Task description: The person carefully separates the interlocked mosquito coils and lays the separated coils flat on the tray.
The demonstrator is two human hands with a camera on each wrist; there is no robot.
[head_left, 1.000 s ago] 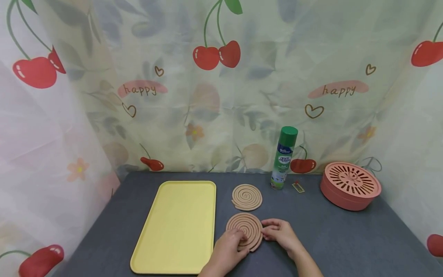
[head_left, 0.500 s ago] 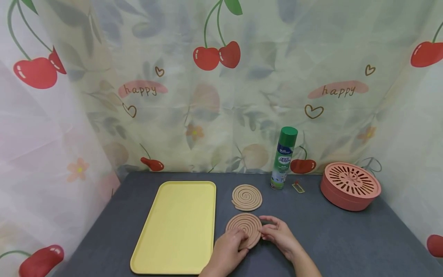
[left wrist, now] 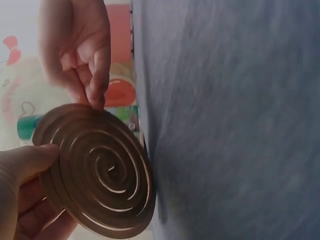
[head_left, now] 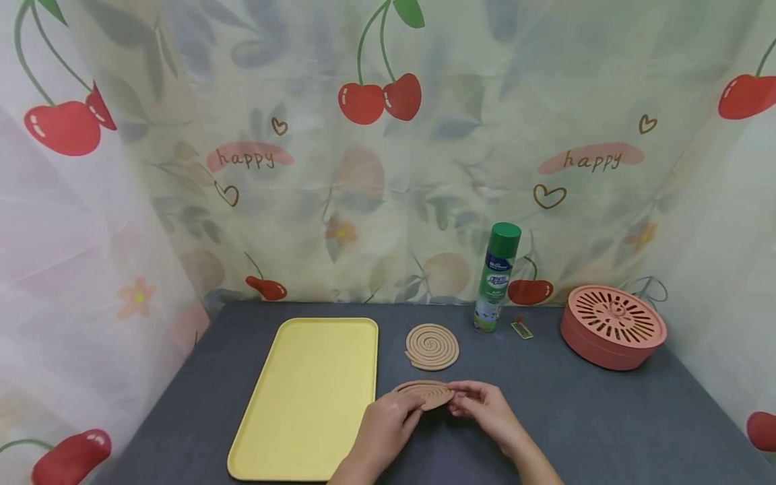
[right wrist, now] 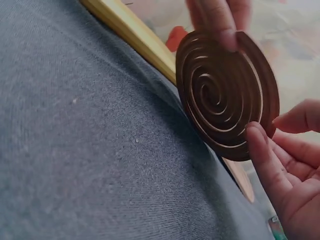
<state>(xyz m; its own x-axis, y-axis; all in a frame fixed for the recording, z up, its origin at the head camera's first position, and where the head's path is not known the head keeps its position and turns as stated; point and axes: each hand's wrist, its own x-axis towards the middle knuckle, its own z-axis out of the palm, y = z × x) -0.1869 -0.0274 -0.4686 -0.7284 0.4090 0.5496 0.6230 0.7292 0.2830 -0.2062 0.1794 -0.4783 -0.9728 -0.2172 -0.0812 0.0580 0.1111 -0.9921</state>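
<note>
A tan mosquito coil point(head_left: 426, 393) is held up off the table between my two hands, its face tipped steeply. My left hand point(head_left: 383, 426) pinches its left edge, thumb on one face and fingers behind, as the left wrist view shows. At the opposite rim, my right hand point(head_left: 487, 409) pinches the edge with its thumb and fingertips. Dark in the right wrist view, the coil point(right wrist: 225, 95) shows thin gaps of light along its spiral. Another mosquito coil point(head_left: 432, 347) lies flat on the table behind the held one.
A yellow tray point(head_left: 309, 397) lies to the left on the dark tablecloth point(head_left: 606, 424). At the back stand a green spray can point(head_left: 497, 277) and, farther right, a round pink slotted box point(head_left: 613, 327). Between them lies a small metal piece point(head_left: 521, 329).
The coil has gone from lying flat to being raised and tilted, its near edge lifting. My left hand has shifted slightly left and turned with it; the right fingers have closed on the rim.
</note>
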